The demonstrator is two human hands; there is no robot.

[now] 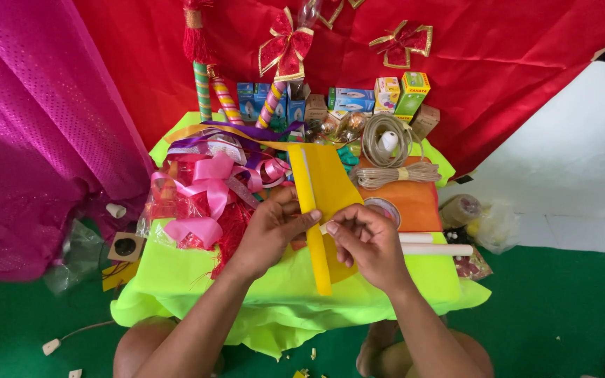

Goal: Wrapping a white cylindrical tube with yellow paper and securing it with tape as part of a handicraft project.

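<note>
Here both hands, left (271,227), right (365,241), pinch smooth yellow sheet (323,185), seemingly paper.

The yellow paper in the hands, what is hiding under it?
Under the yellow paper you can see bright green tablecloth and the edge of an orange sheet. The left hand and right hand pinch it. Anything directly beneath stays covered.

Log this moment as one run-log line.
left hand: pinching yellow paper strip | right hand: gripping strip's lower edge | surface: lime-green cloth | nearby: pink ribbon bows, twine coil
</note>
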